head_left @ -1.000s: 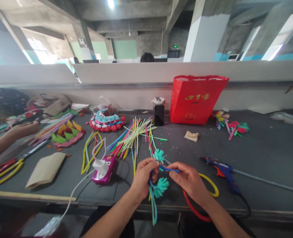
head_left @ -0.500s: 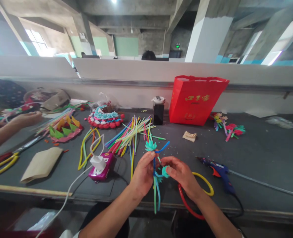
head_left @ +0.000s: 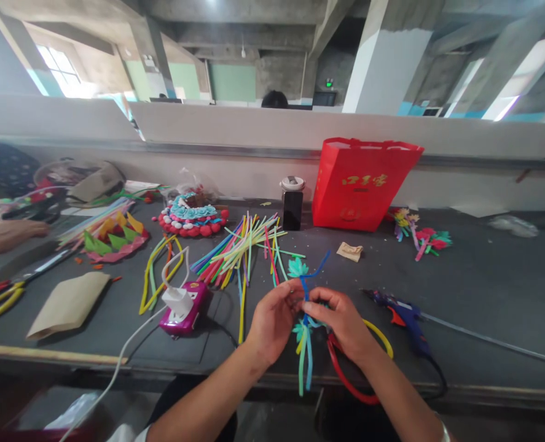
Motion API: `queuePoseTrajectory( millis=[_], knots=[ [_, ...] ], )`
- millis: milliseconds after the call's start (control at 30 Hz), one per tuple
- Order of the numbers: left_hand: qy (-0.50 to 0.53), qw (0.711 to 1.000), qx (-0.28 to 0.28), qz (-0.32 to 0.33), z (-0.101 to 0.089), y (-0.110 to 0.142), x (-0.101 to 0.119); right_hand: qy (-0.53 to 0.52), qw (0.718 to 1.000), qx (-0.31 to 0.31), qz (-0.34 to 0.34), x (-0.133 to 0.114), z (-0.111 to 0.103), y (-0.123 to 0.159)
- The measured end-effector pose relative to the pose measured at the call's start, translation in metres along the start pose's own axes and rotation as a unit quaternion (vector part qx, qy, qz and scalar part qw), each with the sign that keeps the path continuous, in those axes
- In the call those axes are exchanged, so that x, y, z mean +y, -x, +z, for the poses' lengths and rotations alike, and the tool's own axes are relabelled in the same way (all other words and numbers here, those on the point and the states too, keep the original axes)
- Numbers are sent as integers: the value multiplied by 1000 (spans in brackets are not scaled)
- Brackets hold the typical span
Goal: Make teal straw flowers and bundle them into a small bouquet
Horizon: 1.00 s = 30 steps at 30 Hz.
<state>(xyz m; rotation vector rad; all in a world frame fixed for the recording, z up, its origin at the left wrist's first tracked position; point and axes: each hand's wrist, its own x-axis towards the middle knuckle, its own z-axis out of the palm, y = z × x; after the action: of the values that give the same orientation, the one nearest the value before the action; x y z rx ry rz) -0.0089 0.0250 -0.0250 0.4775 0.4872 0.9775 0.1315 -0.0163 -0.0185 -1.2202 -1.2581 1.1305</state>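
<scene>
Between my two hands is a pipe-cleaner flower bundle point(head_left: 302, 362), with green, blue and yellow stems hanging below my fingers. A teal flower point(head_left: 297, 267) tops it, and a second teal bloom shows partly lower down. A dark blue pipe cleaner point(head_left: 318, 266) runs along the bundle and bends out to the upper right. My left hand point(head_left: 274, 319) is closed around the bundle from the left. On the other side, the thumb and fingers of my right hand point(head_left: 341, 320) pinch the dark blue pipe cleaner against the stems. A red and yellow loop point(head_left: 346, 380) lies by my right wrist.
Loose pipe cleaners point(head_left: 235, 248) lie ahead. A glue gun point(head_left: 405, 319) rests at right, a red bag point(head_left: 364, 190) and a phone point(head_left: 292, 212) stand behind. At left are a purple power socket point(head_left: 192, 313), scissors point(head_left: 5, 301) and another person's hand point(head_left: 14, 236).
The bundle has shifted right and both hands have come closer together. My right hand has moved from the lower teal flower to the dark blue pipe cleaner. The other person's hand has moved left.
</scene>
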Motion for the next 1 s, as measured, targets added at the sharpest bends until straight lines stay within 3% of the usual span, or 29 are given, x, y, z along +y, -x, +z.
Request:
queuePoseTrajectory(
  millis=[167, 300, 400, 467, 600, 800, 900, 1000],
  knots=[
    [-112, 992, 48, 42, -12, -4, 11, -155, 986, -21, 63, 3, -5, 6],
    [-130, 987, 56, 76, -16, -5, 15, -203, 976, -39, 72, 0, -7, 11],
    [-216, 965, 48, 139, -14, 1, 13, -213, 973, -57, 68, 2, -9, 12],
    [-329, 916, 38, 228, -12, 6, 12, -217, 972, -60, 66, 6, -11, 12],
    [-502, 780, -12, 374, -10, 15, 16, -223, 969, -79, 73, 15, -14, 13],
    [-665, 612, -139, 406, -12, 17, 22, -257, 952, -128, 104, 15, -14, 19],
    [-692, 573, -162, 408, -12, 17, 22, -273, 941, -150, 131, 13, -15, 21],
    [-683, 589, -169, 397, -11, 17, 23, -277, 930, -175, 165, 10, -17, 23]
  ],
)
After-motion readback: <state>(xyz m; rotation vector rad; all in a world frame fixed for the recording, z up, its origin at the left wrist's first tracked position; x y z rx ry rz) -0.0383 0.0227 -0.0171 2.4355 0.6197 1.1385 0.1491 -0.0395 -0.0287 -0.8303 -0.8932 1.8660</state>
